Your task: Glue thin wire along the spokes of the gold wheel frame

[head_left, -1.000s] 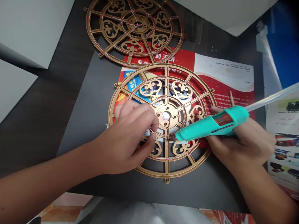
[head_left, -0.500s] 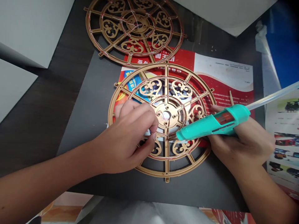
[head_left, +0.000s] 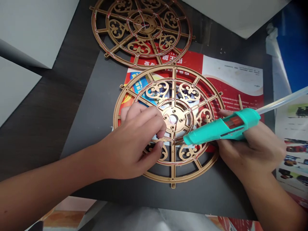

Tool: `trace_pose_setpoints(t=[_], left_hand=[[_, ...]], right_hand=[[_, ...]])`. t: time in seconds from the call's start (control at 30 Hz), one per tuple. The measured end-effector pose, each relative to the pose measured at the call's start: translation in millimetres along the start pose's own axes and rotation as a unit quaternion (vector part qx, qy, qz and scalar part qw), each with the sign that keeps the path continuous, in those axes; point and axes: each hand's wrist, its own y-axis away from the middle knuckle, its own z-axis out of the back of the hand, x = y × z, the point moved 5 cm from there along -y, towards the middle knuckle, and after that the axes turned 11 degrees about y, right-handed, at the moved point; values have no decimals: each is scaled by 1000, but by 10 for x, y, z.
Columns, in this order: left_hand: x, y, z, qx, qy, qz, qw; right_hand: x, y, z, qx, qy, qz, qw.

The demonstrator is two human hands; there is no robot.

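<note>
A gold openwork wheel (head_left: 176,123) with scrollwork panels and thin spokes lies flat in front of me. My left hand (head_left: 133,142) curls over its left half, with thumb and fingertips pinched at the inner ring beside the hub. Anything thin between them is too small to tell. My right hand (head_left: 255,147) grips a teal hot glue gun (head_left: 220,130), whose nozzle sits just right of the hub, over the wheel. A clear glue stick (head_left: 281,103) trails from its back end. Thin red-and-white lines run along the wheel's spokes.
A second gold wheel (head_left: 141,27) wrapped with thin lines lies at the far side, partly on a red-and-white leaflet (head_left: 231,78). Beneath is a dark board (head_left: 192,199) on a dark wood table (head_left: 48,112). White sheets (head_left: 24,32) lie far left; printed vehicle pictures (head_left: 291,154) lie right.
The whole scene has shifted slightly to the right in view. Both hands keep their hold, and the glue gun's nozzle stays near the hub.
</note>
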Motion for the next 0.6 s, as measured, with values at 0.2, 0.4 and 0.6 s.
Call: trace_pose_setpoints(t=[0.2,0.4,0.6], left_hand=[[-2,3,14,0,8,3,1000],[-9,3,2,19,16,5,1000],[-22,17,-17,-13,12,11,1000]], right_hand=[[-4,7,-2,8,8,-4,1000],[-15,27,-5,14,8,-16,1000],[-6,22,3,17,10,-19,1000]])
